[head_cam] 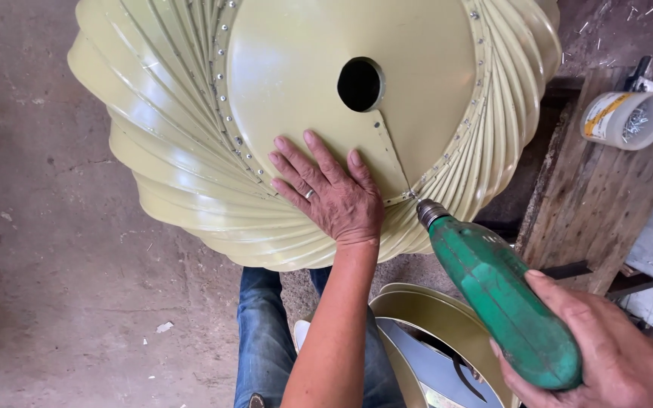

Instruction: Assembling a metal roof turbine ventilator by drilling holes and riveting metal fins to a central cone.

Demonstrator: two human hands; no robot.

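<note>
A large pale yellow-green sheet-metal ventilator (190,143) with curved fins and a flat cone top fills the upper part of the view; a round hole (360,84) sits in the cone. My left hand (328,190) lies flat on the cone, fingers spread, a ring on one finger. My right hand (606,351) grips a green electric drill (500,298). Its bit tip (416,198) touches the riveted rim where the cone's seam meets the fins.
A white plastic cup (625,119) holding small rivets or screws rests on a wooden bench (591,196) at right. More yellow-green sheet-metal pieces (432,332) lie near my jeans-clad legs (266,340). Concrete floor (54,264) spreads to the left.
</note>
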